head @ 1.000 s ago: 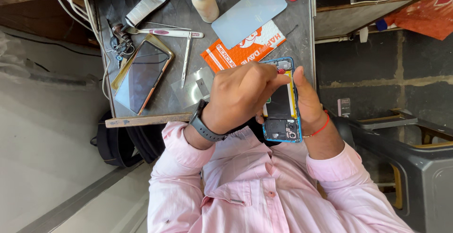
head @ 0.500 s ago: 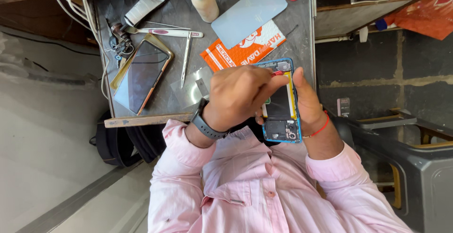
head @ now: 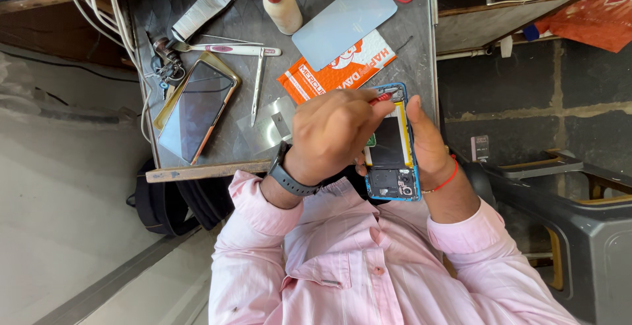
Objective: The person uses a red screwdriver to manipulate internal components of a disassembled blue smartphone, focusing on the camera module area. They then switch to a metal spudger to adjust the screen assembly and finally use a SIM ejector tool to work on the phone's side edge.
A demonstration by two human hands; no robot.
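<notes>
- Closed around a thin red-handled tool, our left hand sets its tip at the top end of the opened smartphone. The fist hides the rest of the shaft.
- At the far left of the grey metal table, a second phone in a gold case lies glass up, out of our way.
- Steel tweezers lie beside it, within reach.
- A small squeeze bottle with a red cap stands further back.
- A glossy orange packet and a pale blue, round-cornered glass sheet lie flat, just past our knuckles.
- The smartphone, back cover off, is raised over the table's near edge: blue frame, black battery, circuit boards at either end.
- Our right hand clasps it from the side, thumb along the frame, probably steadying it against the tool.
</notes>
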